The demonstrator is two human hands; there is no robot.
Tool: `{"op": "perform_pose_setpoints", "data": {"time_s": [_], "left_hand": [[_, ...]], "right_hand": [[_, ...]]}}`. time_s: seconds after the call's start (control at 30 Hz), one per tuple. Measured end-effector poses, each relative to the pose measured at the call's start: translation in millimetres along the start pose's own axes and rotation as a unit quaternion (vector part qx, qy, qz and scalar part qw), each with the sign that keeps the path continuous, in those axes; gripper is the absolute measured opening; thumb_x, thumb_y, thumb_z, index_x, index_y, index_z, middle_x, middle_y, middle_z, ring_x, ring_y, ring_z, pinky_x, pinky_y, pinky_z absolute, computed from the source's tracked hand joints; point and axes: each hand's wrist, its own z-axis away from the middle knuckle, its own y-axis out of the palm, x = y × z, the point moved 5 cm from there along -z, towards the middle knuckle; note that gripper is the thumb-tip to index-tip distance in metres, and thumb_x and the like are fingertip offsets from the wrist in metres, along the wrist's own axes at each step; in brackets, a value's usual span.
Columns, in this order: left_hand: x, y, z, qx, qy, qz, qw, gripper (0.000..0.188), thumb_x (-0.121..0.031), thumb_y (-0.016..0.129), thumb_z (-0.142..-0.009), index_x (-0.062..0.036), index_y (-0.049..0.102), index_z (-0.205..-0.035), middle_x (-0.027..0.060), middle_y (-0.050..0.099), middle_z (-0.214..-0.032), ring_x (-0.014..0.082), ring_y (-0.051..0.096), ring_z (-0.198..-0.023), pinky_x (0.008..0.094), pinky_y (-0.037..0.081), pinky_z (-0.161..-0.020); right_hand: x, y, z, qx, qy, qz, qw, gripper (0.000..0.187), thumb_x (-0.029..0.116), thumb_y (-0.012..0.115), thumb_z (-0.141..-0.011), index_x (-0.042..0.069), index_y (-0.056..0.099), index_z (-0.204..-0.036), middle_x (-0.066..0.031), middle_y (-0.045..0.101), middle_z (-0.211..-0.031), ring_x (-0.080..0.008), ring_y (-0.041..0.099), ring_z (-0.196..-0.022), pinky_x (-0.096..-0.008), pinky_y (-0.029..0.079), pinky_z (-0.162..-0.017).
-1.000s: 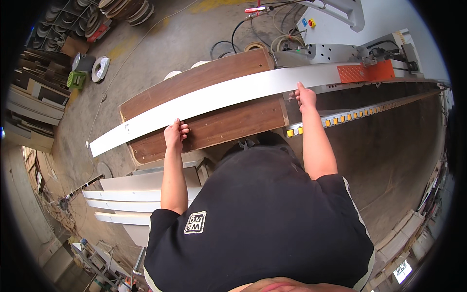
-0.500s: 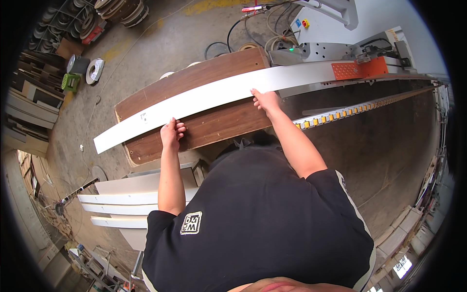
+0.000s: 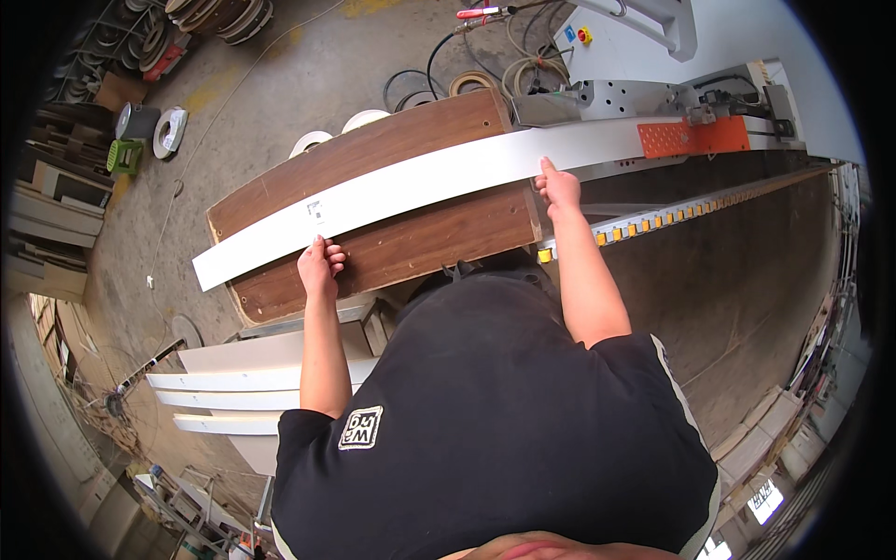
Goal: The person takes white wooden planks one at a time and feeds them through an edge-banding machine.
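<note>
Concrete floor [image 3: 280, 121], brown bench [image 3: 373, 154]. Left fingers [image 3: 333, 255] and right fingers [image 3: 545, 166] curled, pinching the strip's [image 3: 420, 177] near edge. Strip overhangs bench's left and right edges, reaching orange guard [image 3: 665, 138]. Best: light grip, strip level.

A workshop, apparently for panel woodworking: a pale machine [image 3: 616, 61] with a perforated orange guard [image 3: 665, 139] fills the upper right, hoses [image 3: 537, 63] lie coiled on the concrete floor [image 3: 308, 84] at top, rolls of strip [image 3: 219, 17] crowd the upper left, and boards [image 3: 56, 201] are stacked at the left edge.
</note>
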Motion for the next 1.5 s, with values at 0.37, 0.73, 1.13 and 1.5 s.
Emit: {"op": "perform_pose_setpoints", "data": {"time_s": [0.37, 0.73, 1.13, 1.5], "left_hand": [[-3, 3, -1, 0.015, 0.011, -0.008, 1.0, 0.029, -0.03, 0.06, -0.105, -0.0023, 0.063, -0.096, 0.0063, 0.069, -0.076, 0.012, 0.063, -0.057, 0.0221, 0.047, -0.045], [-4, 3, 5, 0.031, 0.015, -0.006, 0.999, 0.031, -0.031, 0.057, -0.106, -0.0021, 0.064, -0.098, 0.006, 0.069, -0.079, 0.0114, 0.065, -0.06, 0.022, 0.047, -0.047], [0, 1, 1, 0.037, 0.019, 0.023, 0.999, 0.03, -0.029, 0.057, -0.107, -0.0006, 0.063, -0.1, 0.0073, 0.069, -0.08, 0.0115, 0.065, -0.06, 0.0223, 0.051, -0.049], [0, 2, 2, 0.034, 0.027, 0.031, 0.999, 0.031, -0.03, 0.057, -0.107, -0.0022, 0.062, -0.094, 0.0069, 0.067, -0.076, 0.0116, 0.062, -0.058, 0.0233, 0.048, -0.048]], "right_hand": [[10, -82, -84, -0.091, -0.027, -0.011, 0.995, 0.05, 0.044, 0.074, -0.094, 0.008, 0.057, -0.062, -0.0003, 0.055, -0.057, -0.0094, 0.038, -0.042, -0.0273, 0.028, -0.042], [-12, 33, 12, 0.054, -0.074, 0.12, 0.989, 0.049, 0.046, 0.076, -0.092, -0.001, 0.07, -0.081, -0.0039, 0.065, -0.065, -0.0082, 0.052, -0.048, -0.024, 0.039, -0.044], [-21, 55, 27, 0.088, -0.02, 0.051, 0.995, 0.036, 0.032, 0.07, -0.099, 0.001, 0.07, -0.083, -0.0032, 0.065, -0.068, -0.0078, 0.05, -0.048, -0.0219, 0.038, -0.046], [5, -27, -24, 0.018, 0.006, 0.015, 1.0, 0.039, 0.041, 0.073, -0.096, 0.015, 0.059, -0.071, 0.0088, 0.056, -0.061, -0.0006, 0.04, -0.045, -0.0169, 0.027, -0.041]]}}
